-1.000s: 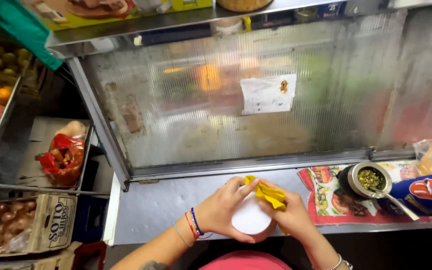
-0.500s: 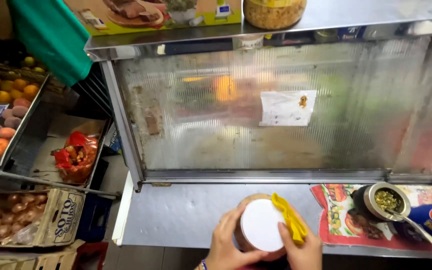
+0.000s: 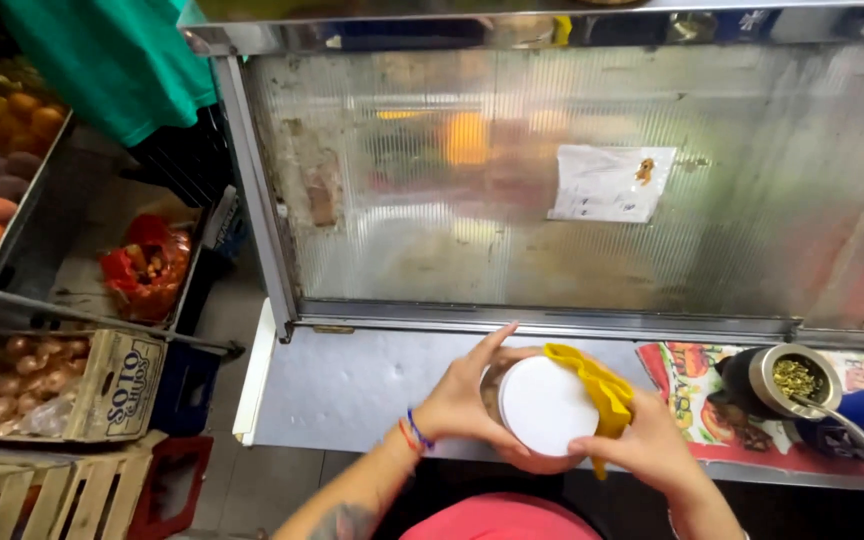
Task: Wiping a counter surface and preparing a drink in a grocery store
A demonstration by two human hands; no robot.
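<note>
Left hand (image 3: 467, 400) and right hand (image 3: 642, 450) both clamped around jar with white lid (image 3: 544, 408), near edge of steel table (image 3: 352, 385). Yellow cloth (image 3: 597, 385) pinched under right hand against lid. Right: metal cup with green herb (image 3: 794, 378), spoon inside, on printed mat (image 3: 687, 375). Far: glass display case (image 3: 572, 180). Left: fruit crates (image 3: 42, 385), red bag (image 3: 147, 265).

Round jar with white lid (image 3: 547, 405) — upright, held above counter — yellow cloth (image 3: 597, 385) draped alongside.

The white-lidded jar (image 3: 548, 408) is now gripped lower by both hands, with the left hand (image 3: 464, 400) wrapped further around its side.
</note>
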